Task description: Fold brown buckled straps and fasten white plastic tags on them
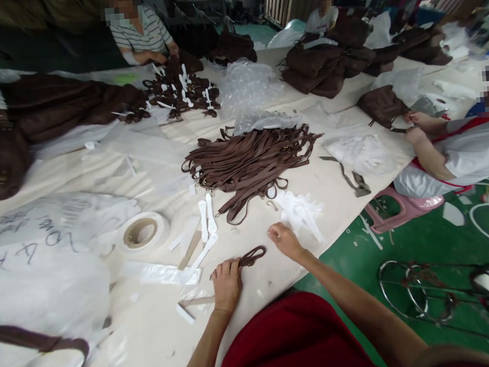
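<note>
My left hand (pixel 227 283) is closed over a folded brown strap (pixel 253 256) lying on the pale tabletop, its looped end sticking out to the right. My right hand (pixel 284 240) hovers just past that loop, thumb and fingers pinched together; whatever may be between them is too small to make out. Right behind it lies a heap of white strips (pixel 300 210). Beyond both hands spreads a big pile of brown straps (pixel 251 157). Left of the strap pile's near end are several white slotted ties (pixel 205 224).
A roll of white tape (pixel 144 232) and a stuffed plastic bag (pixel 42 270) are at left. Brown bags (pixel 320 65) and bubble wrap (pixel 247 86) lie farther back. Co-workers handle goods across the table and at right. A pink stool (pixel 400 207) stands by the edge.
</note>
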Action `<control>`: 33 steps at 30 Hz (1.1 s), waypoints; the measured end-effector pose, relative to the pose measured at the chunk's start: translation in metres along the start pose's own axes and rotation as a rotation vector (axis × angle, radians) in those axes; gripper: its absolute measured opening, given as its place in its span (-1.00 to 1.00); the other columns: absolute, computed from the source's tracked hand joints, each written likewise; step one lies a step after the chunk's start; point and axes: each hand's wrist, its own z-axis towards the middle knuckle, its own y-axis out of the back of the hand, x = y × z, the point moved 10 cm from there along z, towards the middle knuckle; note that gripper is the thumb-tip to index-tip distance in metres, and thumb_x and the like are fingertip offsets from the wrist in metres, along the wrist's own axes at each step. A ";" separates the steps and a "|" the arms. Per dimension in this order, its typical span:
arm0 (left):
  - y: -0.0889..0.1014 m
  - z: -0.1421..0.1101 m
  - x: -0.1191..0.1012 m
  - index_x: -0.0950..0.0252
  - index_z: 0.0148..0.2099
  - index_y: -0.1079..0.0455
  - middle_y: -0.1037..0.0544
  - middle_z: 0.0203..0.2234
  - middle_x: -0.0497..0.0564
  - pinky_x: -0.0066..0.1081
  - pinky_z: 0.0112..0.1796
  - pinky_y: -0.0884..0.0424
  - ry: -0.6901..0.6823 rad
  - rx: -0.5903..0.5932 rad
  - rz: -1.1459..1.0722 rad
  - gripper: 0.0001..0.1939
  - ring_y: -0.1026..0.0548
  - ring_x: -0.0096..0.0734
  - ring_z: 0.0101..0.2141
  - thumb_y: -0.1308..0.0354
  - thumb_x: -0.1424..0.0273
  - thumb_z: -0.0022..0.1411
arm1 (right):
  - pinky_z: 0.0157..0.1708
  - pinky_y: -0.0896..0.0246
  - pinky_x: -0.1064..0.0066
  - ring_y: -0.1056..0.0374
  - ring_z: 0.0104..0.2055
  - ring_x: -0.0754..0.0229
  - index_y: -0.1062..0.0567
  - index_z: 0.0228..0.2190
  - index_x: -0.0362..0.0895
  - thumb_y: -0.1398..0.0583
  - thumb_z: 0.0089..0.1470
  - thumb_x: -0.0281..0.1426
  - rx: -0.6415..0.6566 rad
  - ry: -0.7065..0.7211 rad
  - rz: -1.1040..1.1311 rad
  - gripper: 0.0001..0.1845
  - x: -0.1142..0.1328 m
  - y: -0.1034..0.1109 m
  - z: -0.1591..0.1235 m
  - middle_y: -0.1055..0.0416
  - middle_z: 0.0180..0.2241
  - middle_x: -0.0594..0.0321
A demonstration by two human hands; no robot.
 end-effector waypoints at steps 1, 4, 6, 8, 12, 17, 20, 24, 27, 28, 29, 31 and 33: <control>0.002 0.002 0.001 0.28 -0.01 -0.52 -0.52 -0.20 0.24 -0.07 -0.15 -0.32 0.015 -0.005 -0.019 -0.68 -0.42 0.03 -0.17 0.03 0.38 0.36 | -0.22 -0.24 0.40 -0.34 -0.26 0.20 -0.46 -0.25 -0.09 -0.02 0.24 -0.48 -0.043 -0.096 -0.011 -0.79 -0.026 0.013 -0.001 -0.39 -0.28 0.23; 0.010 0.008 0.003 0.28 -0.12 -0.52 -0.53 -0.26 0.21 -0.07 -0.17 -0.35 0.050 -0.022 -0.069 -0.71 -0.45 0.01 -0.20 0.03 0.35 0.35 | -0.32 -0.20 0.35 -0.33 -0.31 0.14 -0.43 -0.25 -0.13 0.03 0.24 -0.47 -0.132 -0.360 -0.054 -0.76 -0.097 0.045 -0.009 -0.37 -0.28 0.14; 0.015 0.011 0.002 0.28 -0.14 -0.49 -0.53 -0.29 0.18 -0.08 -0.18 -0.38 0.077 -0.038 -0.120 -0.70 -0.48 -0.01 -0.21 0.05 0.32 0.34 | -0.37 -0.18 0.34 -0.35 -0.32 0.10 -0.42 -0.23 -0.13 -0.04 0.22 -0.42 -0.151 -0.474 -0.065 -0.83 -0.129 0.055 -0.013 -0.36 -0.24 0.09; 0.022 0.015 0.000 0.26 -0.14 -0.46 -0.54 -0.30 0.15 -0.11 -0.17 -0.42 0.100 -0.056 -0.180 -0.69 -0.51 -0.05 -0.22 0.09 0.28 0.35 | -0.40 -0.16 0.34 -0.36 -0.31 0.09 -0.41 -0.24 -0.12 -0.11 0.19 -0.38 -0.150 -0.530 -0.056 -0.89 -0.146 0.056 -0.014 -0.36 -0.23 0.08; 0.041 0.022 -0.013 0.23 -0.11 -0.40 -0.58 -0.31 0.07 -0.21 -0.19 -0.46 0.184 -0.074 -0.353 -0.64 -0.55 -0.16 -0.25 0.13 0.15 0.37 | -0.40 -0.15 0.39 -0.35 -0.34 0.15 -0.39 -0.38 -0.07 -0.15 0.13 -0.40 -0.130 -0.538 0.012 -0.96 -0.156 0.052 -0.010 -0.37 -0.31 0.18; 0.059 0.026 -0.035 0.19 -0.19 -0.38 -0.60 -0.32 0.02 -0.21 -0.12 -0.43 0.373 -0.043 -0.819 -0.63 -0.53 -0.17 -0.21 -0.07 0.00 0.25 | -0.35 -0.17 0.40 -0.33 -0.36 0.18 -0.32 -0.52 -0.06 -0.16 0.06 -0.39 -0.113 -0.460 0.160 -0.85 -0.159 0.054 -0.005 -0.36 -0.43 0.28; 0.062 0.030 -0.049 0.22 -0.18 -0.34 -0.57 -0.37 -0.01 -0.25 -0.19 -0.44 0.436 -0.031 -0.978 -0.58 -0.53 -0.26 -0.31 -0.12 -0.05 0.20 | -0.34 -0.19 0.39 -0.33 -0.40 0.18 -0.31 -0.53 -0.05 -0.14 0.05 -0.35 -0.113 -0.409 0.272 -0.85 -0.162 0.057 -0.003 -0.36 -0.50 0.33; 0.060 0.037 -0.068 0.23 -0.18 -0.30 -0.51 -0.37 -0.05 -0.39 -0.39 -0.42 0.444 -0.023 -1.068 -0.57 -0.49 -0.40 -0.43 -0.14 -0.04 0.18 | -0.36 -0.24 0.39 -0.34 -0.44 0.18 -0.41 -0.35 -0.04 -0.08 0.06 -0.35 -0.135 -0.355 0.424 -0.88 -0.166 0.060 0.000 -0.38 -0.52 0.37; 0.059 0.042 -0.084 0.23 -0.19 -0.29 -0.51 -0.33 -0.04 -0.48 -0.51 -0.34 0.428 -0.009 -1.043 -0.61 -0.46 -0.45 -0.45 -0.11 -0.01 0.21 | -0.41 -0.26 0.40 -0.32 -0.50 0.19 -0.44 -0.19 -0.06 -0.06 0.07 -0.34 -0.153 -0.320 0.514 -0.73 -0.166 0.058 0.003 -0.34 -0.59 0.41; 0.059 0.043 -0.090 0.23 -0.20 -0.29 -0.50 -0.33 -0.04 -0.50 -0.53 -0.33 0.422 -0.004 -1.034 -0.62 -0.45 -0.46 -0.46 -0.10 0.00 0.21 | -0.41 -0.26 0.41 -0.31 -0.51 0.19 -0.44 -0.18 -0.06 -0.05 0.07 -0.33 -0.163 -0.311 0.535 -0.71 -0.166 0.058 0.004 -0.32 -0.61 0.42; 0.059 0.045 -0.095 0.23 -0.20 -0.28 -0.50 -0.33 -0.04 -0.50 -0.53 -0.32 0.415 0.001 -1.026 -0.63 -0.44 -0.47 -0.46 -0.09 0.01 0.21 | -0.41 -0.27 0.41 -0.31 -0.51 0.20 -0.45 -0.19 -0.06 -0.04 0.08 -0.32 -0.174 -0.302 0.550 -0.72 -0.166 0.058 0.006 -0.32 -0.62 0.42; 0.060 0.047 -0.105 0.22 -0.20 -0.28 -0.49 -0.34 -0.05 -0.51 -0.53 -0.31 0.400 0.008 -1.009 -0.65 -0.42 -0.48 -0.47 -0.09 0.03 0.22 | -0.40 -0.28 0.41 -0.33 -0.49 0.20 -0.45 -0.27 -0.06 -0.03 0.10 -0.29 -0.194 -0.282 0.567 -0.76 -0.165 0.060 0.008 -0.34 -0.60 0.40; 0.061 0.050 -0.112 0.23 -0.21 -0.29 -0.49 -0.34 -0.05 -0.51 -0.52 -0.30 0.392 0.005 -0.998 -0.66 -0.42 -0.49 -0.48 -0.09 0.05 0.22 | -0.35 -0.30 0.40 -0.36 -0.43 0.19 -0.43 -0.37 -0.06 -0.04 0.11 -0.28 -0.214 -0.261 0.561 -0.80 -0.165 0.066 0.012 -0.39 -0.54 0.35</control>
